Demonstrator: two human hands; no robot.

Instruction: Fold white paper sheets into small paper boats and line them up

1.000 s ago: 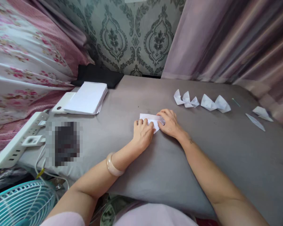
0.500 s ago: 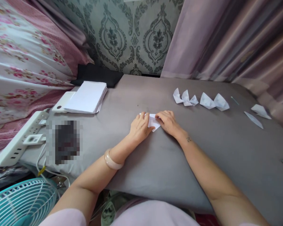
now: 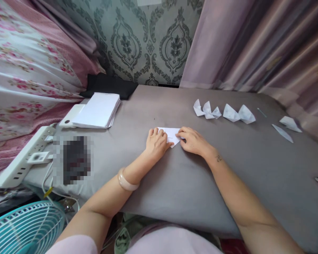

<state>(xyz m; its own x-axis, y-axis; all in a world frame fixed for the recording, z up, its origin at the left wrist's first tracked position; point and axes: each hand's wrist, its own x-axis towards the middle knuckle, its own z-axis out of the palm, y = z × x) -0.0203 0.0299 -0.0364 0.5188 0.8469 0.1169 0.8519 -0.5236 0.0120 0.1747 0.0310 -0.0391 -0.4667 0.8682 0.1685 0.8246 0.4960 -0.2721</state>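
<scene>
A small folded sheet of white paper (image 3: 171, 134) lies on the grey cloth, its lower side narrowing to a point. My left hand (image 3: 157, 141) presses down over its left part with bent fingers, the thumb along the lower edge; that part of the paper is hidden beneath it. At the right corner, my right hand (image 3: 193, 140) pinches the paper between thumb and curled fingers. Beyond my right hand stand folded paper shapes: a joined group with several peaks (image 3: 207, 110) and a pair of larger ones (image 3: 239, 113).
Back left, a stack of white paper (image 3: 98, 110) rests partly on a white box (image 3: 69, 118). A power strip (image 3: 23, 158) with cables edges the left side, above a turquoise fan (image 3: 29, 225). Far right lie two more paper pieces (image 3: 290, 123) (image 3: 282, 133) and a thin stick (image 3: 261, 112).
My right hand has shifted slightly right and toward me, its fingers more curled at the paper's corner, and more of the paper shows. My left hand stays on the paper, fingers more bent.
</scene>
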